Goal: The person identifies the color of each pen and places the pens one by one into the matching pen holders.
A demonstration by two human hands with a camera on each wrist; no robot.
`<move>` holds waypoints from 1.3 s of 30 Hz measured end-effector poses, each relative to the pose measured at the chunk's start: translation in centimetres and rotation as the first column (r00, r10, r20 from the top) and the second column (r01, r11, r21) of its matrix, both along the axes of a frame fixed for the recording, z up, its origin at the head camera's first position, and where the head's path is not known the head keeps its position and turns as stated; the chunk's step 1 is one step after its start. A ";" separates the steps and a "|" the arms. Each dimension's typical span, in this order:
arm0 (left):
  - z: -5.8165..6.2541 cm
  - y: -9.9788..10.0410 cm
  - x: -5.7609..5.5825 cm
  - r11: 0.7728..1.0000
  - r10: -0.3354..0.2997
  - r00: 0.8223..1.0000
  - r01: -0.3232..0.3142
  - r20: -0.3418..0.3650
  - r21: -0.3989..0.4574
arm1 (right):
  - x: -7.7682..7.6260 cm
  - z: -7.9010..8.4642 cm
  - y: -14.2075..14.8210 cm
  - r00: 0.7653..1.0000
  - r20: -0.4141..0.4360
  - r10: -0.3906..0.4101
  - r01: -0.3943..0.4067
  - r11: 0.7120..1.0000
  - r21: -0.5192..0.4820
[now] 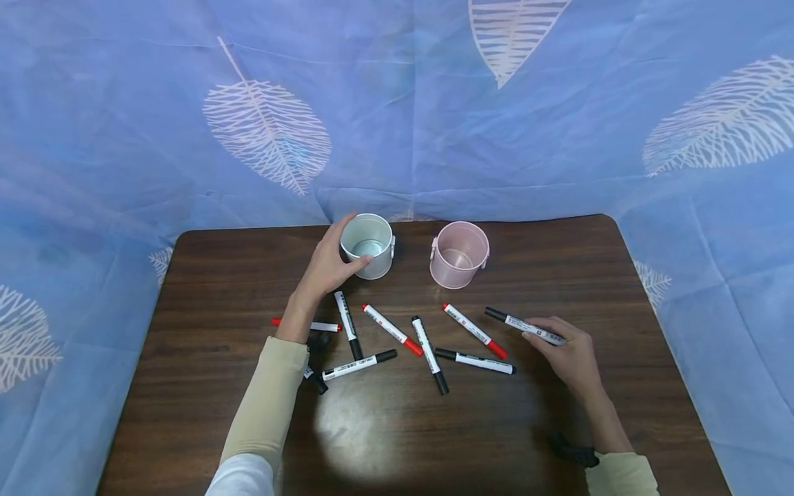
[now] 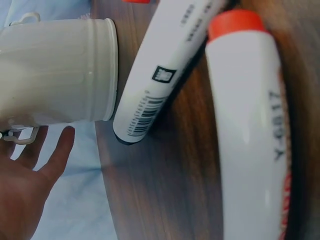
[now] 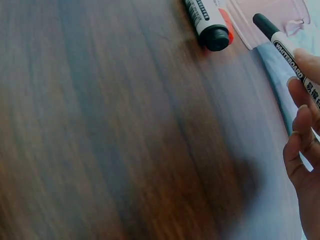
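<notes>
My left hand (image 1: 329, 265) grips the pale green bucket (image 1: 384, 258) from its left side, thumb across the front and fingers by the back rim. In the left wrist view fingers (image 2: 55, 155) lie beside the bucket's handle lug; some fingertips are hidden behind it. At the right, my right hand (image 1: 571, 355) pinches a black-capped whiteboard marker (image 1: 517, 324) between thumb and fingers, its cap pointing to the left. The pink bucket (image 1: 455, 272) stands upright, left of and behind that marker. Little inside either bucket shows except its bottom.
Several red and black markers lie scattered before the buckets, among them a red marker (image 1: 474, 331), a black marker (image 1: 360, 365) and another black marker (image 1: 477, 362). My left forearm partly covers two others. Blue leaf-patterned cloth (image 1: 403, 138) hangs behind the wooden table (image 1: 205, 344).
</notes>
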State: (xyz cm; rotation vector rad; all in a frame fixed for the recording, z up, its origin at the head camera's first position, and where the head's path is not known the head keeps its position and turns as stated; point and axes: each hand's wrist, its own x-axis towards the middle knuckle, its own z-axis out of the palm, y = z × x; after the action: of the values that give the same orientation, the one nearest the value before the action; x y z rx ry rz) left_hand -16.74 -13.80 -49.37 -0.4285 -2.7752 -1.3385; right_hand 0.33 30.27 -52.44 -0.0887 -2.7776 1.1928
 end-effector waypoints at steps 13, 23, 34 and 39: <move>-0.2 0.1 0.9 1.000 0.009 1.000 -0.009 0.027 0.015 | 0.3 1.6 0.1 0.998 0.063 0.011 -0.002 0.990 -0.139; 0.1 0.2 0.6 1.000 -0.010 0.999 0.009 0.052 0.016 | -1.8 6.3 -3.4 0.999 -0.038 0.007 -0.017 0.962 -0.274; 0.1 0.2 0.2 1.000 -0.006 0.999 0.005 0.039 0.026 | -3.6 7.1 -3.7 0.998 -0.064 0.015 -0.037 0.935 -0.352; 0.2 0.1 0.1 1.000 -0.015 0.999 0.014 0.037 0.025 | -4.2 9.6 -4.9 0.992 -0.108 0.069 -0.101 0.942 -0.319</move>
State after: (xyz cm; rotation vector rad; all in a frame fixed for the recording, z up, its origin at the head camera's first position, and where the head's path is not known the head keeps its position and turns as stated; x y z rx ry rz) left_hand -16.59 -13.75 -49.20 -0.4278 -2.7876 -1.3970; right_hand -3.84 25.34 -42.89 0.0594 -2.5023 1.6219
